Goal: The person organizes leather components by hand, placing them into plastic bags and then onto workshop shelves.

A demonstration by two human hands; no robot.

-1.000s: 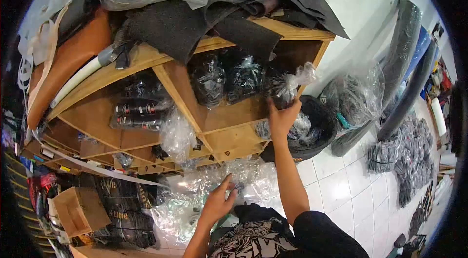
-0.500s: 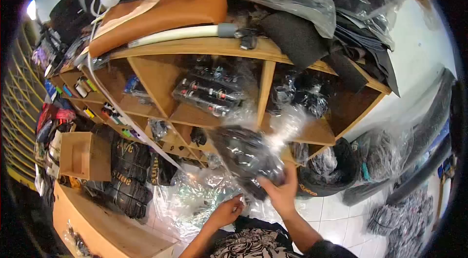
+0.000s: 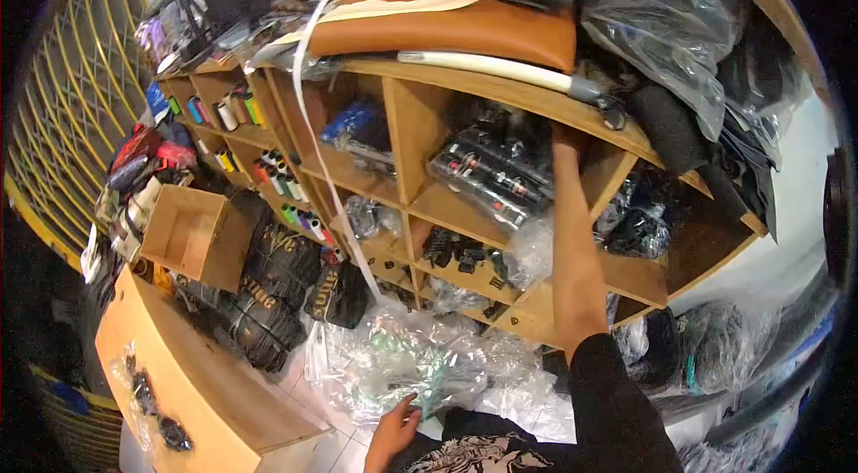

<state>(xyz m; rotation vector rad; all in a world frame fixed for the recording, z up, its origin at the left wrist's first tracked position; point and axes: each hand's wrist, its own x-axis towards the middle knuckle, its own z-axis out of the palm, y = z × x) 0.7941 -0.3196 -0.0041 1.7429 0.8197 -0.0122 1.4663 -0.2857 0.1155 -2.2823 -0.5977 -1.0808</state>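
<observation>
My right arm stretches up into the shelf compartment that holds clear-wrapped packs of black items (image 3: 496, 173). My right hand (image 3: 565, 135) is at the back of that compartment, dark and mostly hidden, so its fingers and anything in them cannot be made out. Low in front of my body, my left hand (image 3: 395, 430) hangs with its fingers apart and nothing in it. Beyond it a heap of crumpled clear plastic bags (image 3: 402, 361) lies on the floor.
The wooden shelf unit (image 3: 398, 138) has thread spools on its left and a brown roll (image 3: 447, 33) on top. An empty wooden box (image 3: 183, 232) sits on black bundles (image 3: 277, 263) at the left. A wooden table (image 3: 188, 384) stands at lower left.
My right hand has moved up into the compartment; the black plastic-wrapped pack it held is no longer distinguishable. My left hand has moved slightly lower, and the view has turned left.
</observation>
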